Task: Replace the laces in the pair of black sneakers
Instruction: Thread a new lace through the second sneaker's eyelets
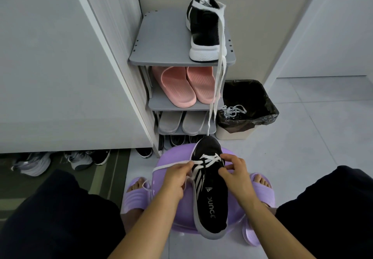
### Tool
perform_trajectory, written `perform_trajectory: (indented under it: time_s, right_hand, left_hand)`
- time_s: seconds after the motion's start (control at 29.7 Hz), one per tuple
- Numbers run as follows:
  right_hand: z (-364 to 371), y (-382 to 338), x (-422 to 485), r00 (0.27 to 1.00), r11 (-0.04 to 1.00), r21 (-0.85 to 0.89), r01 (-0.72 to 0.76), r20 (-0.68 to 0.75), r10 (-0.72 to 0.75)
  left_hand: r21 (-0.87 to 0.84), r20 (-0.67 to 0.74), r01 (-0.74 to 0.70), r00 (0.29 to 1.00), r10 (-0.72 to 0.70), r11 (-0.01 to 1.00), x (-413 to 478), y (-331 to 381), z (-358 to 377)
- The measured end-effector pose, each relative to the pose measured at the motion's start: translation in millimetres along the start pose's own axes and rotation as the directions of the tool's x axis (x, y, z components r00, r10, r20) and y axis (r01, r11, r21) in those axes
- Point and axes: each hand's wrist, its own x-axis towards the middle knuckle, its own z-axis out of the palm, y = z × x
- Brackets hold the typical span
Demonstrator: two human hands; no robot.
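Currently one black sneaker (212,204) lies on a purple stool (171,154) between the person's knees, toe pointing away, sole edge hanging over the stool's near side. White lace (210,158) crisscrosses only its front eyelets. The left hand (175,180) has fingers curled and pinches one strand at the sneaker's left side; that strand runs out left and loops down over the left foot. The right hand (232,172) pinches with thumb and forefinger at the right eyelet row; whether it grips a lace end or just the shoe's edge, can't tell.

The second sneaker (203,28) stands upright on the top shelf of a gray shoe rack (161,40), toe toward the camera. A hanging lace (219,72) trails from it over the shelf's front edge, down past the lower shelves, ending just above the near sneaker's toe.

Pink slippers (181,85) sit on the second shelf, gray slippers (181,122) on the third. A bin (232,135) with a black liner stands just right of the rack, with a tangle of white laces (234,110) inside. Purple slides (137,196) are on both feet. More shoes (60,160) lie under the cabinet at left.
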Motion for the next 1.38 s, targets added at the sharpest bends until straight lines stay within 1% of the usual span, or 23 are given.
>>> perform_trajectory:
  time_s: [0.03, 0.07, 0.1, 0.13, 0.27, 0.37, 0.4, 0.47, 0.51, 0.57, 0.71, 0.78, 0.84, 0.88, 0.91, 0.94, 0.98, 1.05, 1.11, 1.18, 1.25, 1.31, 1.38]
  right_hand:
    - [-0.3, 1.0, 0.3, 1.0, 1.0, -0.004, -0.003, 0.007, 0.003]
    - [-1.0, 1.3, 0.4, 1.0, 1.0, -0.007, -0.009, 0.016, 0.009]
    - [-2.2, 2.1, 0.8, 1.0, 1.0, -0.006, -0.016, 0.024, 0.016]
    - [-3.7, 2.2, 1.0, 0.999, 1.0, -0.009, -0.02, 0.032, 0.021]
    - [-7.6, -1.4, 3.9, 0.997, 0.998, -0.054, 0.045, 0.06, -0.042]
    - [-1.0, -9.9, 8.8, 0.964, 0.93, -0.255, 0.264, 0.063, -0.257]
    - [4.2, -15.3, 11.3, 0.943, 0.887, -0.32, 0.334, 0.11, -0.315]
    - [15.0, -32.3, 15.3, 0.921, 0.849, -0.37, 0.378, 0.239, -0.307]
    - [19.8, -41.2, 17.7, 0.918, 0.867, -0.344, 0.361, 0.293, -0.266]
    - [24.3, -59.1, 23.2, 0.922, 0.939, -0.234, 0.252, 0.353, -0.16]
    - [19.4, -78.2, 27.8, 0.921, 0.99, -0.093, 0.102, 0.386, -0.058]
    - [13.5, -85.2, 26.4, 0.923, 0.995, 0.099, -0.007, 0.383, -0.031]
    - [6.1, -95.2, 26.0, 0.933, 0.969, 0.241, -0.063, 0.358, -0.028]
    - [2.5, -99.8, 26.1, 0.936, 0.962, 0.269, -0.056, 0.349, -0.043]
    - [-0.7, -105.4, 25.6, 0.94, 0.956, 0.289, -0.044, 0.337, -0.058]
    - [-3.3, -109.5, 25.1, 0.943, 0.95, 0.312, -0.018, 0.322, -0.088]
    - [-6.8, -113.7, 23.8, 0.948, 0.938, 0.346, 0.005, 0.298, -0.115]
    - [-15.2, -116.3, 23.9, 0.96, 0.894, 0.447, 0.021, 0.24, -0.142]
    - [-25.7, -114.3, 24.6, 0.972, 0.838, 0.545, 0.007, 0.191, -0.133]
    - [-32.8, -107.4, 26.3, 0.985, 0.777, 0.63, -0.014, 0.141, -0.096]
    - [-36.5, -101.2, 26.4, 0.994, 0.687, 0.726, -0.022, 0.088, -0.061]
    - [-38.7, -98.0, 25.8, 0.998, 0.607, 0.795, 0.003, 0.04, -0.058]
    - [-36.9, -97.5, 22.9, 0.996, 0.619, 0.785, 0.027, 0.031, -0.083]
  left_hand:
    - [-0.196, 0.008, 0.062, 0.998, -0.062, 0.979, 0.9, 0.8, 4.3]
    - [-0.339, 0.024, 0.102, 0.995, -0.1, 0.935, 1.8, 2.2, 8.0]
    - [-0.418, 0.027, 0.112, 0.993, -0.111, 0.901, 3.1, 3.3, 10.9]
    - [-0.447, 0.015, 0.092, 0.995, -0.095, 0.89, 3.7, 4.1, 13.4]
    - [-0.396, -0.128, -0.126, 0.988, 0.081, 0.91, -7.0, 10.7, 18.9]
    - [-0.258, -0.196, -0.321, 0.941, 0.276, 0.911, -17.2, 12.6, 19.0]
    - [-0.21, -0.193, -0.39, 0.915, 0.353, 0.897, -18.9, 12.6, 20.1]
    - [-0.111, -0.159, -0.494, 0.865, 0.475, 0.862, -25.8, 14.9, 22.9]
    - [-0.071, -0.143, -0.527, 0.846, 0.514, 0.847, -27.0, 14.5, 23.3]
    - [-0.041, -0.144, -0.575, 0.813, 0.565, 0.817, -28.4, 14.5, 20.4]
    - [-0.094, -0.044, -0.568, 0.823, 0.567, 0.818, -35.6, 19.9, 17.8]
    - [-0.101, 0.009, -0.556, 0.829, 0.559, 0.825, -35.6, 22.0, 20.4]
    - [-0.014, 0.123, -0.536, 0.837, 0.534, 0.844, -33.3, 22.5, 25.9]
    - [0.108, 0.165, -0.544, 0.835, 0.525, 0.832, -31.5, 21.6, 28.4]
    - [0.192, 0.164, -0.553, 0.833, 0.529, 0.811, -30.1, 20.9, 30.5]
    - [0.22, 0.108, -0.57, 0.82, 0.561, 0.791, -28.8, 20.5, 31.7]
    - [0.193, 0.015, -0.591, 0.8, 0.6, 0.783, -29.5, 22.0, 32.1]
    - [0.079, -0.162, -0.654, 0.736, 0.657, 0.752, -33.5, 28.3, 29.8]
    - [0.062, -0.21, -0.735, 0.652, 0.729, 0.675, -41.9, 37.4, 28.4]
    - [0.132, -0.166, -0.792, 0.575, 0.801, 0.596, -45.8, 43.2, 28.2]
    - [0.189, -0.092, -0.802, 0.559, 0.824, 0.566, -46.0, 43.6, 27.9]
    - [0.25, 0.016, -0.779, 0.597, 0.802, 0.575, -43.4, 41.7, 27.0]
    - [0.28, 0.229, -0.726, 0.686, 0.69, 0.628, -42.5, 42.0, 27.0]
